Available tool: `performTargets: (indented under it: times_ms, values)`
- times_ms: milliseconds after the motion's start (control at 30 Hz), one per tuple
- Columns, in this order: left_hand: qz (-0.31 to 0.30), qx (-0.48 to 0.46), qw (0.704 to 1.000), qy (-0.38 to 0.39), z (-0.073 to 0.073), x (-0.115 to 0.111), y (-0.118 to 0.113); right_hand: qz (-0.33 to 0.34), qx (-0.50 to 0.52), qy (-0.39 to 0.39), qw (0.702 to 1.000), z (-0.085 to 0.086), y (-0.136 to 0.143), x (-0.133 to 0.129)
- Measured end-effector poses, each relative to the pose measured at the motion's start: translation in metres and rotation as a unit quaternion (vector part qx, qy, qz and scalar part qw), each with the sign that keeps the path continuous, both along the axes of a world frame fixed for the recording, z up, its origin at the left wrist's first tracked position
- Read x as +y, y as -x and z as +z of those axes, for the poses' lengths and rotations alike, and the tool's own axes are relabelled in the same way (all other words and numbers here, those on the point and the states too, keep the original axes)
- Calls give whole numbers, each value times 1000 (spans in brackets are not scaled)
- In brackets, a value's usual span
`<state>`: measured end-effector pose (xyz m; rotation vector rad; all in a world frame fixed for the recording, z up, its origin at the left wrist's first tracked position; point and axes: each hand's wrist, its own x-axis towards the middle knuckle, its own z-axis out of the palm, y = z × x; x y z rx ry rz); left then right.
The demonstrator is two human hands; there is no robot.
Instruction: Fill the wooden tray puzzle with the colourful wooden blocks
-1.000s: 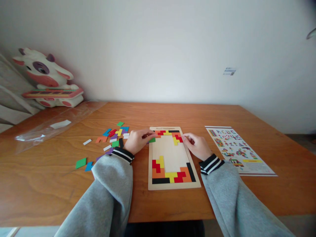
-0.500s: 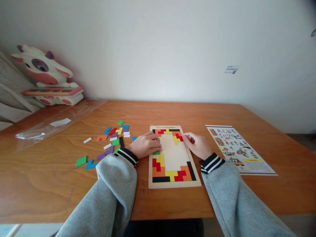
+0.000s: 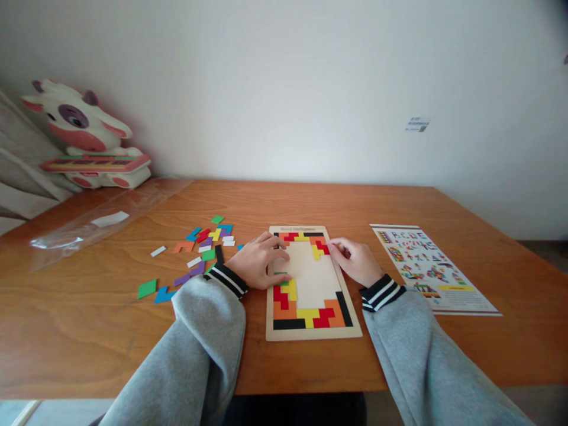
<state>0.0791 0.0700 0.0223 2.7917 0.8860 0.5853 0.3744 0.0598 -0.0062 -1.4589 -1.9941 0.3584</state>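
A wooden puzzle board (image 3: 314,335) lies flat on the table, partly filled along its borders with coloured block pieces. Over its left side, my left hand (image 3: 257,260) has its fingers apart. Its thumb reaches to a green puzzle piece (image 3: 279,273), mostly covered, just above a yellow puzzle piece (image 3: 291,290). At the opposite rim my right hand (image 3: 355,260) is closed, thumb and forefinger together on the board's right edge. Beside those fingertips is a red puzzle piece (image 3: 322,247). Bare wood shows in the middle of the board.
Loose pieces, including a green square (image 3: 147,289) and a blue one (image 3: 164,295), lie left of the board. A printed pattern sheet (image 3: 432,266) is on the right. Farther back are a clear plastic bag (image 3: 80,239) and a cow-shaped toy keyboard (image 3: 95,163).
My left hand's fingers have spread and lifted away from the thumb, with the fingertips shifting up the board. My right hand stays at the right rim.
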Motion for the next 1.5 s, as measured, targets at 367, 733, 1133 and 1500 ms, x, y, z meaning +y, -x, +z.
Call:
performTargets:
  times_ms: [367, 733, 1133, 1500]
  values:
    - [-140, -116, 974, 134, 10, -21, -31, 13, -4, 5, 1000, 0, 0, 0]
    - [-102, -170, 952, 233, 6, -18, -23, 14, -8, 11, 1000, 3, 1, -1]
    - [-88, -130, 963, 217, 4, -19, -23, 15, -17, -3, 1000, -2, -2, 0]
    - [211, -78, 974, -29, -1, -13, -25, 19, -11, 9, 1000, -2, -3, 0]
